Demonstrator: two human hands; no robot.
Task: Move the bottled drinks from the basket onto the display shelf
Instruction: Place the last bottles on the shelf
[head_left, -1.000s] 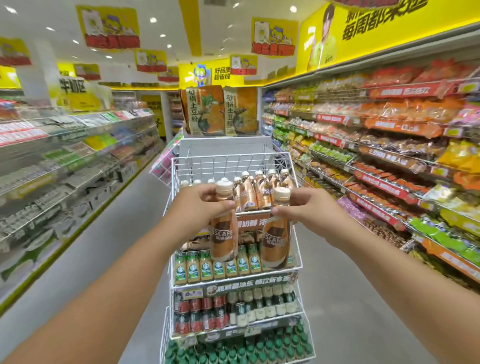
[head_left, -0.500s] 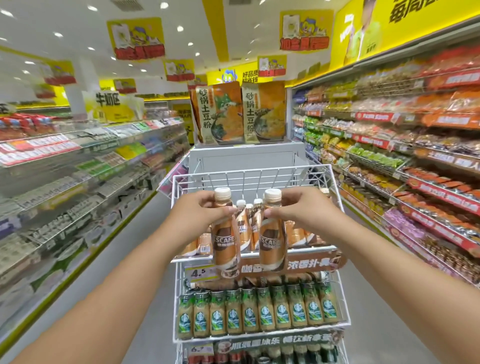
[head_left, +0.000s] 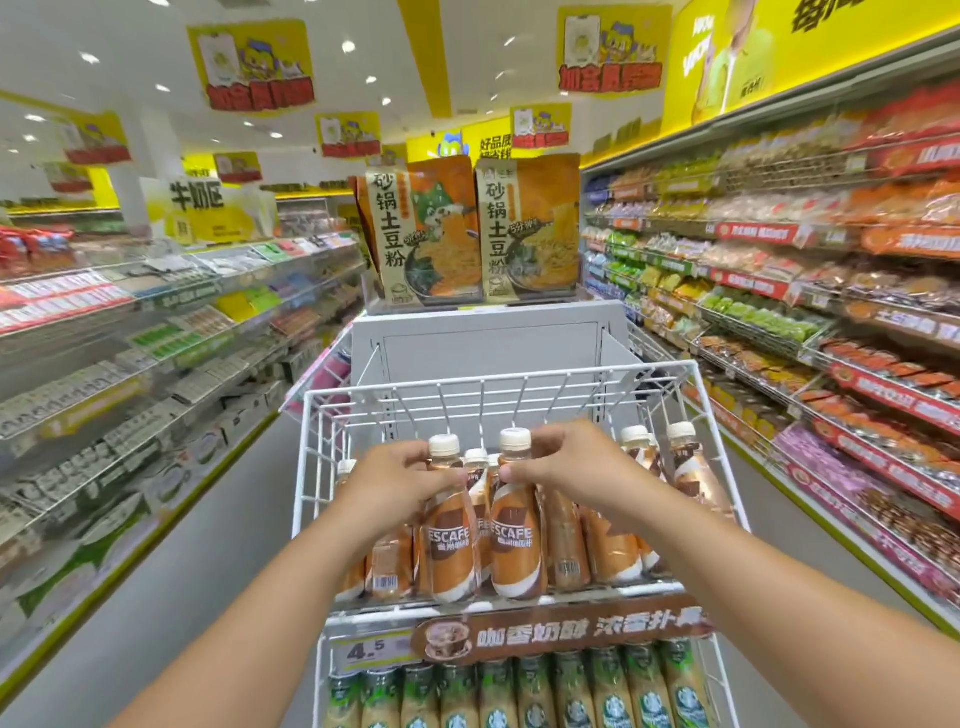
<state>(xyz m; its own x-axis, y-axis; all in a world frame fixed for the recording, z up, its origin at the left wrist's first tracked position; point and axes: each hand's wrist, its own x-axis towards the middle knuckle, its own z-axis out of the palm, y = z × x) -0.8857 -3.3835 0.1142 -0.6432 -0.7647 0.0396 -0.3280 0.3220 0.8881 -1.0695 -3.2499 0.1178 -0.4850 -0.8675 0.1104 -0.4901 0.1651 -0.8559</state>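
Supermarket aisle: on the white wire shelf (head_left: 311, 467), among other bottles, the left hand (head_left: 395, 483) grips one coffee bottle (head_left: 449, 525), the right hand (head_left: 566, 467) grips another coffee bottle (head_left: 517, 525).

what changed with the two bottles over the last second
Both brown-and-white coffee bottles, the left one and the right one, went from hanging in front of the rack forward and down onto the white wire top shelf. The left hand and right hand still grip their necks.
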